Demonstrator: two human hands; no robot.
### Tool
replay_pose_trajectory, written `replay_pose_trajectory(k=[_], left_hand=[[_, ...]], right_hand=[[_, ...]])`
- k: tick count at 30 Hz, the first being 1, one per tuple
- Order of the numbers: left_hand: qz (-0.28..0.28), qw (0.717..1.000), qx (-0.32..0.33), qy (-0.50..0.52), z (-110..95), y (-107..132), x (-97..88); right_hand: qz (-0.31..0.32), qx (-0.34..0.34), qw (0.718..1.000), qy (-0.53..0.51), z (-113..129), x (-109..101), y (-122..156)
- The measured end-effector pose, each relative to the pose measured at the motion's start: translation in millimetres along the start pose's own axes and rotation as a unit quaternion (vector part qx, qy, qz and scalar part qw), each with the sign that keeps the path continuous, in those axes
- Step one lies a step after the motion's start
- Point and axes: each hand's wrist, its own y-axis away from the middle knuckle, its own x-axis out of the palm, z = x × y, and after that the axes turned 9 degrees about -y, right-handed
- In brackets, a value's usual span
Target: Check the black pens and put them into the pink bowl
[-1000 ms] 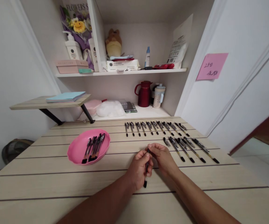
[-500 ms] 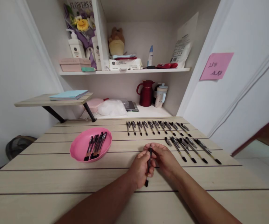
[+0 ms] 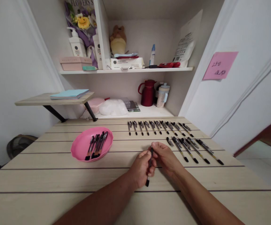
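Note:
A black gel pen (image 3: 150, 165) is gripped in my left hand (image 3: 140, 168), with its black end cap pointing down toward me. My right hand (image 3: 165, 156) pinches the pen's upper end between thumb and fingers; those fingertips partly hide the tip. Right of my hands lies a front row of uncapped pens (image 3: 191, 151), each with its cap beside it. One cap (image 3: 169, 142) lies alone at that row's left end. Farther back is a second row of pens with caps (image 3: 152, 125). To the left, a pink bowl (image 3: 79, 147) holds several capped pens (image 3: 99, 143).
All this stands on a slatted wooden table (image 3: 62, 178). A small raised shelf (image 3: 32, 99) with blue paper (image 3: 69, 93) is at the back left. Behind the table, a white cabinet holds a red jug (image 3: 147, 93), a tumbler (image 3: 163, 96) and a plastic bag (image 3: 114, 107).
My right hand's fingers have shifted slightly at the pen's upper end. The pen stays in my left hand, and the rows and bowl are unchanged; the camera view has moved a little.

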Motion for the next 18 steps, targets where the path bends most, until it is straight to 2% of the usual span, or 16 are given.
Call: replay_pose_trajectory(k=[5,8,11,13,15,17,18], left_hand=[[0.022,1.0,-0.017,-0.006,-1,1,-0.2],[0.028,0.999,-0.016,-0.007,0,2,-0.9],[0.023,1.0,-0.019,-0.006,0,1,-1.9],[0.021,1.0,-0.02,-0.005,-1,1,-2.5],[0.022,1.0,-0.02,-0.005,-1,1,-2.8],[0.024,1.0,-0.02,-0.005,-2,2,-2.7],[0.025,0.999,-0.02,-0.006,-2,2,-2.6]], right_hand=[[-0.03,-0.061,0.997,-0.034,3,-4,-4],[-0.075,-0.111,0.989,-0.056,13,-11,-10],[-0.143,-0.168,0.975,-0.019,29,-29,-16],[-0.2,-0.197,0.958,0.053,41,-46,-19],[-0.245,-0.204,0.932,0.169,52,-66,-18],[-0.261,-0.196,0.889,0.321,60,-83,-14],[-0.257,-0.191,0.856,0.406,62,-90,-11]])
